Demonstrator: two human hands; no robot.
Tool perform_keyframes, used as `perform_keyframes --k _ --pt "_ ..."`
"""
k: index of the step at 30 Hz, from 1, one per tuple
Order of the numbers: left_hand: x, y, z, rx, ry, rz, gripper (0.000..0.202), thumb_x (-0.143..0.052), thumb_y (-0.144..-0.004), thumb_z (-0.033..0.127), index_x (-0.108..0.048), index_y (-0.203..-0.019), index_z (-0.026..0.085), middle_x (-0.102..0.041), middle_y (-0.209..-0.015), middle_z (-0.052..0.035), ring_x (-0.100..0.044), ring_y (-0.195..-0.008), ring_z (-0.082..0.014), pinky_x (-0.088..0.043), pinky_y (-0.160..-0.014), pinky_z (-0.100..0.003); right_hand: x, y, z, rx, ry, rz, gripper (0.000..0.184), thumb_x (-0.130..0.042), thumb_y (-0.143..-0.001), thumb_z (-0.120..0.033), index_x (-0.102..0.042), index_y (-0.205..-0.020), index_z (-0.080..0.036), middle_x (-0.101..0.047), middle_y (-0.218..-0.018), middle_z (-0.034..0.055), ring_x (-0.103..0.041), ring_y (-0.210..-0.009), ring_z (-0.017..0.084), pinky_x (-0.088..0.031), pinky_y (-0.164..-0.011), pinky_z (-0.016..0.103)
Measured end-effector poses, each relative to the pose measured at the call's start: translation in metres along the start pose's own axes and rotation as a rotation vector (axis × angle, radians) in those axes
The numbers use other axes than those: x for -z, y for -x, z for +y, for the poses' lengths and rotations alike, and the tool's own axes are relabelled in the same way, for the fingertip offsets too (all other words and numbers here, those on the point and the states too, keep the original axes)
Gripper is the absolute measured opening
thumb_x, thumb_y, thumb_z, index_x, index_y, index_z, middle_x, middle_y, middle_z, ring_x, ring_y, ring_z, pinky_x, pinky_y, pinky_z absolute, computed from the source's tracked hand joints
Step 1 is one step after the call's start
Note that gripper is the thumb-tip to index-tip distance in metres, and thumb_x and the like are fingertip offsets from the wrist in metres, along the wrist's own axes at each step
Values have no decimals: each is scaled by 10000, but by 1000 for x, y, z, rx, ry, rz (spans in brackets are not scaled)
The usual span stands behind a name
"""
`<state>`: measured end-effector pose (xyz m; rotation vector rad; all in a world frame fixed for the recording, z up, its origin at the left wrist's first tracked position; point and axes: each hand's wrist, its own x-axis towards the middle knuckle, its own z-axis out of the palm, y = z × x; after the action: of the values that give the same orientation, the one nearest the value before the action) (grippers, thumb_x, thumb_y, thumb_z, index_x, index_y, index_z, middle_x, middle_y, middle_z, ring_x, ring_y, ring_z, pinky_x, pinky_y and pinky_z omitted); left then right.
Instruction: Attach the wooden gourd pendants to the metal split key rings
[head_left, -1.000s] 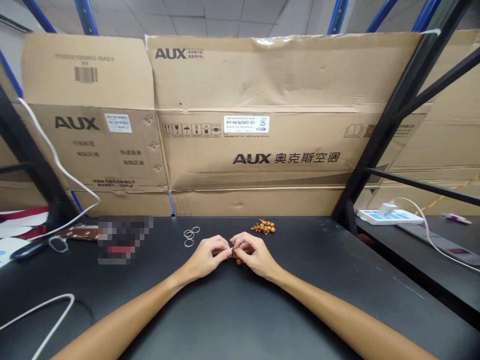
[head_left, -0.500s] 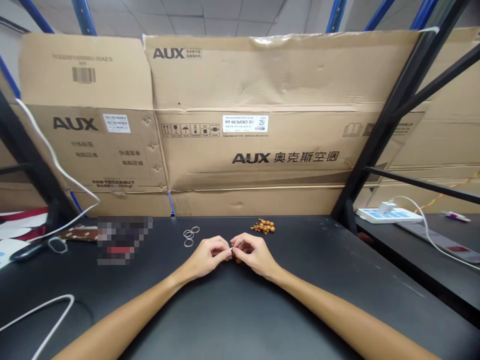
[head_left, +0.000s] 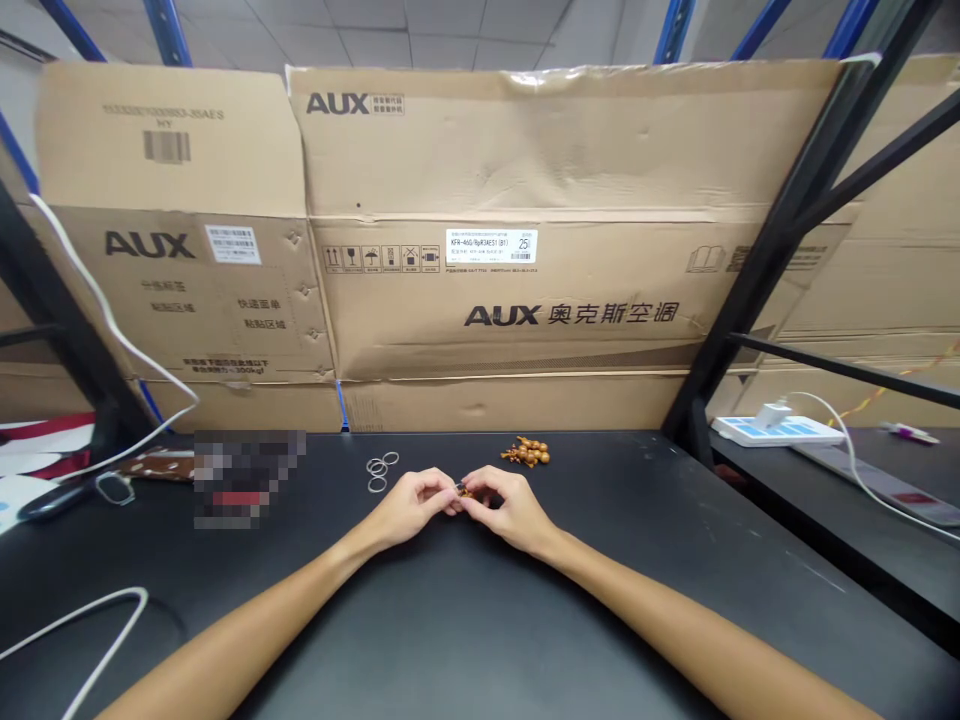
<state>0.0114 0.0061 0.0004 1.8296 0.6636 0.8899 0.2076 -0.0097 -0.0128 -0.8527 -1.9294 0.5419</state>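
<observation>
Brown, the small beaded piece (head_left: 466, 492) sits between the two hands at the middle of the worktop (head_left: 465, 620), mostly hidden by fingers; whether it touches the surface cannot be told. The right hand (head_left: 511, 508) has a nearly closed grip, thumb and fingers curled about the piece; the left hand (head_left: 414, 510) pinches thumb to fingers just beside it, seemingly on a thin metal piece (head_left: 458, 486) too small to make out fully. Doing this well calls, I judge, for the right hand as anchor and small, light turns from the left, keeping the meeting point visible between fingertips. Beyond the left hand lie loose metal rings (head_left: 379, 469), and beyond the right a beaded cluster (head_left: 528, 452); both are best left undisturbed.
</observation>
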Motion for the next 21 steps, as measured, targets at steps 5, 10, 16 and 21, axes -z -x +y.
perform_keyframes --k 5,10,16,21 --pt "2 -2 -1 -1 -42 12 327 -582 -849 424 -652 -736 125 -594 -883 -56 -606 -762 -144 -509 -752 -301 -1 -2 6 -70 117 -33 91 -584 -829 -251 -651 -807 -193 -664 -755 23 -587 -644 144 -446 -581 251" --pt "5 -4 -5 49 -205 65 426 -544 -853 460 -618 -598 126 -576 -794 -42 -557 -636 -112 -488 -633 -249 -1 0 8 8 211 -74 65 -564 -826 -194 -628 -835 -199 -636 -735 17 -558 -662 151 -441 -625 266" --pt "5 -4 -3 74 -253 14 408 -491 -881 432 -642 -654 129 -561 -865 -39 -515 -613 -89 -464 -601 -219 0 2 5 112 308 -110 124 -507 -841 -144 -606 -876 -210 -598 -737 20 -526 -706 167 -430 -681 289" --pt "5 -3 -4 45 -262 76 390 -471 -891 424 -638 -694 132 -561 -832 -34 -510 -602 -96 -446 -575 -222 -1 4 2 212 391 -177 161 -481 -838 -126 -605 -898 -209 -588 -794 43 -515 -735 179 -429 -710 303"
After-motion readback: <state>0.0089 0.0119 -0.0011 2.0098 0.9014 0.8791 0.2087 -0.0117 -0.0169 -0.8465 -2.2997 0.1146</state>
